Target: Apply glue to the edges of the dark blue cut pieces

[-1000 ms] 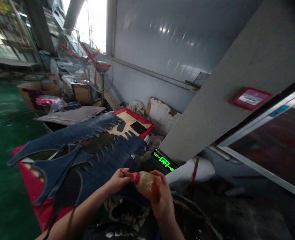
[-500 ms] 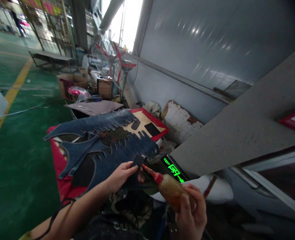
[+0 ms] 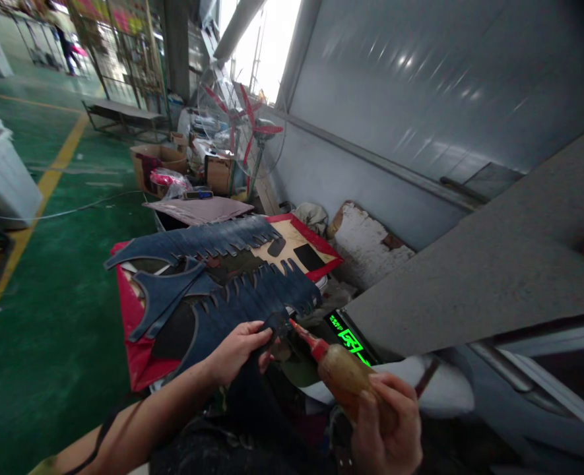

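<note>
My left hand (image 3: 237, 353) pinches the end of a dark, flat strap-like piece (image 3: 276, 322), which hangs down toward my lap. My right hand (image 3: 389, 422) is wrapped round a squeeze bottle (image 3: 345, 375) of amber liquid, tilted so that its red nozzle (image 3: 307, 338) points up and left. The nozzle tip is at the edge of the dark piece; whether they touch I cannot tell. Beyond my hands, cut dark blue pieces (image 3: 252, 290) lie overlapped in rows on a red-edged board (image 3: 136, 356).
Two black patches lie on the board's far end, one a black rectangle (image 3: 309, 257). A lit green exit sign (image 3: 351, 340) leans by the grey beam (image 3: 450, 277) on the right. Behind stand fans (image 3: 259, 128) and cardboard boxes (image 3: 158, 158). A white cabinet (image 3: 7, 171) is at left.
The view has shifted left, so the scene sits farther right. The dark piece now hangs lower from my left hand, and the bottle's nozzle remains close to its end.
</note>
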